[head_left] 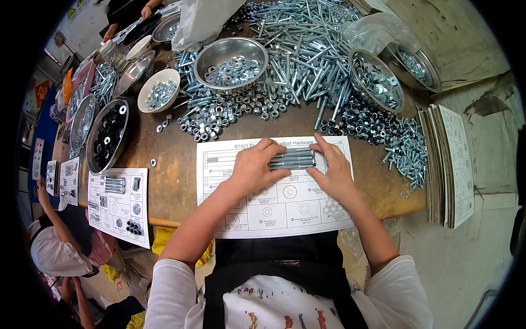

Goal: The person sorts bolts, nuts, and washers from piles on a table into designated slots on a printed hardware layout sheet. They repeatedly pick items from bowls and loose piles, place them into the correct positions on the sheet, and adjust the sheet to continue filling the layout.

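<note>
A row of several long silver bolts (292,159) lies side by side on a printed hardware card (276,214) at the table's front edge. My left hand (256,164) closes round the left ends of the bolts, its thumb below and fingers above. At their right ends, my right hand (335,170) curves round them with thumb and index finger. The card shows outlines of washers and nuts in boxes; its upper part is partly covered by my hands.
Behind the card lie heaps of loose bolts (307,49), nuts (219,114) and short screws (408,156). A steel bowl of washers (231,44) stands among them. Stacked cards (438,164) stand at right. Left are a black-washer bowl (94,137), another filled card (118,219) and a co-worker (60,249).
</note>
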{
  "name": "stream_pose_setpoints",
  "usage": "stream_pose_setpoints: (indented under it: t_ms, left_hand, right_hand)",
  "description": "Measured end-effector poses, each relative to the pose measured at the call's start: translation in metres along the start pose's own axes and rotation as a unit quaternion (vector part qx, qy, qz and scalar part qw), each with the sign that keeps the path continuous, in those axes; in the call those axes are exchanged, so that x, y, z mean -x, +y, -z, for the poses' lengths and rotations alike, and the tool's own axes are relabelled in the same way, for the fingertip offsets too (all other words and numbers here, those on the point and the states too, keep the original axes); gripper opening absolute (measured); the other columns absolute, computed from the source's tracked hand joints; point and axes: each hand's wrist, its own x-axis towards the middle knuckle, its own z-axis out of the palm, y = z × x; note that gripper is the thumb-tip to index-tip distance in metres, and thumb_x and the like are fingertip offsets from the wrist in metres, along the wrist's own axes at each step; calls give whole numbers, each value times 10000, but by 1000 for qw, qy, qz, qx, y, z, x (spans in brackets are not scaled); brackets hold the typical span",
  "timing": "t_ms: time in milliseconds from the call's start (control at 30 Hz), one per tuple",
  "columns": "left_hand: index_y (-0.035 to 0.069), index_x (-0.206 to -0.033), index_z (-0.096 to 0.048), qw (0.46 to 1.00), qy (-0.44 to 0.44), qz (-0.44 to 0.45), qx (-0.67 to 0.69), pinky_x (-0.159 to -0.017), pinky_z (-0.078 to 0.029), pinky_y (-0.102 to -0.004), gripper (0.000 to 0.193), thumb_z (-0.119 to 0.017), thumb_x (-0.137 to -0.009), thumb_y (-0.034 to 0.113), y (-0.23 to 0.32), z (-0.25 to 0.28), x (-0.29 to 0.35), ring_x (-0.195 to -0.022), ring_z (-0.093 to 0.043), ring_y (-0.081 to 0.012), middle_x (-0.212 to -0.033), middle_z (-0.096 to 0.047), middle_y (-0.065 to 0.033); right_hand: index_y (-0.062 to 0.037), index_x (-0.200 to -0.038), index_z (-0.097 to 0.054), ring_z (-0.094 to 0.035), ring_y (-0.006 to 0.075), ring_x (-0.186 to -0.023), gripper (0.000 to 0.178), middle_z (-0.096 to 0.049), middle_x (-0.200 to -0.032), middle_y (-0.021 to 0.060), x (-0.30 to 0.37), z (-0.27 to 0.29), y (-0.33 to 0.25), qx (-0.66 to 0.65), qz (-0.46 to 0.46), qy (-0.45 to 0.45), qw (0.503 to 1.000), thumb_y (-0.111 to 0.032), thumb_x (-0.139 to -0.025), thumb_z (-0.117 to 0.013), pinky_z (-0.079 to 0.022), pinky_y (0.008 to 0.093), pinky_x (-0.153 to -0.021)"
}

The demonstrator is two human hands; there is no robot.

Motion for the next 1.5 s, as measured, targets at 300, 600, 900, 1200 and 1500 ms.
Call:
stream_pose_setpoints:
  t_ms: [300,600,900,1200,1500]
  left_hand:
    - [93,-1181,-638,999,-38,27,12,-778,-548,-387,546,-826,-719,314,5,11,1,-891,-669,-283,-1117,-616,-72]
    - [74,-1256,-602,995,-73,50,37,-732,-534,-345,615,-833,-716,253,-9,18,8,-797,-633,-229,-1189,-606,-73]
    - [54,-1167,-637,999,-27,19,32,-707,-548,-379,501,-797,-751,282,1,14,9,-775,-677,-267,-1134,-623,-93]
    - [29,-1187,-627,998,-28,40,46,-649,-522,-338,538,-807,-733,253,6,10,4,-690,-636,-218,-1096,-628,-104]
    - [2,-1158,-656,999,8,-5,43,-641,-490,-328,374,-730,-818,137,22,10,-50,-666,-596,-200,-900,-609,-109]
  right_hand:
    - [-60,-1439,-450,-568,294,-1163,778,-663,-1188,91,-5,-1,-1,-12,19,10,1000,-72,-728,-765,-441,405,-1006]
    - [-52,-1431,-458,-564,296,-1157,764,-662,-1189,92,-7,-2,2,14,41,2,999,-81,-732,-766,-438,408,-1002]
    - [-60,-1355,-537,-573,307,-1153,663,-640,-1201,114,-2,-2,3,19,43,13,999,-62,-730,-755,-460,389,-997]
    - [-79,-1360,-549,-543,333,-1199,594,-617,-1248,140,5,8,8,-12,33,17,999,-152,-800,-734,-434,425,-1025]
    - [-39,-1107,-699,-701,230,-896,278,-713,-999,98,-3,67,43,-18,-132,127,983,-93,-834,-691,-547,307,-760]
